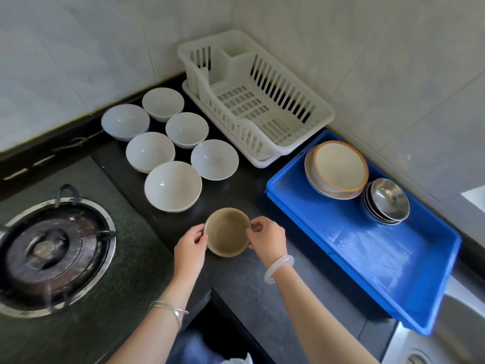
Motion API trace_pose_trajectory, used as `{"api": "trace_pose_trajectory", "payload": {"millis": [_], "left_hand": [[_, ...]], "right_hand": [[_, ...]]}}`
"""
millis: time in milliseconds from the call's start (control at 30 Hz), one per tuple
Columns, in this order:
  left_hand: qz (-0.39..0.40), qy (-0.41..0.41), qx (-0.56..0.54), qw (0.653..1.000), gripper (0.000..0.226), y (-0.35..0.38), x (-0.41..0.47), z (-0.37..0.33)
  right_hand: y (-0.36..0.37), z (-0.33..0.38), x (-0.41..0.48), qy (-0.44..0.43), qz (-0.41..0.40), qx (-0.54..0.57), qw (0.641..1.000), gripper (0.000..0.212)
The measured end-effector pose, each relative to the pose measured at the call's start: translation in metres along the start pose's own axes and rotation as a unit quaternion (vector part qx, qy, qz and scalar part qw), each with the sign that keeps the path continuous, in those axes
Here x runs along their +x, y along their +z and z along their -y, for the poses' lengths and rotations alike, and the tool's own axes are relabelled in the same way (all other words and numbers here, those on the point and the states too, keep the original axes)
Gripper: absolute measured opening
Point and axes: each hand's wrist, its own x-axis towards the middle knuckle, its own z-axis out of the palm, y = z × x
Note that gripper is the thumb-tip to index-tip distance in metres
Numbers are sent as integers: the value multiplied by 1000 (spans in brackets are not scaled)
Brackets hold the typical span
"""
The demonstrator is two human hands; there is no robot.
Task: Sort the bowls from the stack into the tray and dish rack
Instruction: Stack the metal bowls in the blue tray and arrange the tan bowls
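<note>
Both hands, left and right, pinch the small round tan bowl by opposite rims. Lift it level, then clear the blue plastic tray's wall before lowering.

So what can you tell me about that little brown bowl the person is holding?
The brown bowl is small, round and shallow, tan-olive with a dull glaze that looks ceramic, and appears empty. It sits upright, mouth up, over the black countertop, in front of the white bowls. The left hand pinches its left rim and the right hand its right rim. Whether it rests on the counter is unclear.
</note>
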Motion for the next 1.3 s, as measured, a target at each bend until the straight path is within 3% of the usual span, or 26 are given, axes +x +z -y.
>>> {"api": "trace_pose_trajectory", "payload": {"millis": [133, 267, 367, 567, 733, 900, 1133, 1300], "left_hand": [[-4, -10, 7, 1000, 31, 1, 2, 2], [6, -35, -46, 998, 29, 4, 1, -3], [20, -23, -63, 998, 26, 7, -3, -13], [82, 14, -91, 992, 16, 30, -18, -59], [173, 50, -95, 979, 8, 76, -36, -107], [276, 49, -94, 955, 13, 142, -59, -139], [386, -2, -41, 922, 17, 248, -96, -158], [399, -35, -23, 916, 28, 311, -114, -154]], "right_hand": [[2, -8, 3, 8, 4, -2, 1000, 29], [2, -11, 6, 64, 93, 85, 990, 37], [-3, -17, 5, 66, 89, 124, 986, 35], [-50, -30, -8, 50, 5, 217, 975, 25], [-106, -54, -22, 40, -104, 312, 943, 15], [-158, -91, -30, 64, -218, 335, 914, 16], [-211, -163, -37, 122, -353, 394, 840, 15], [-224, -207, -28, 177, -395, 474, 767, 20]]}}
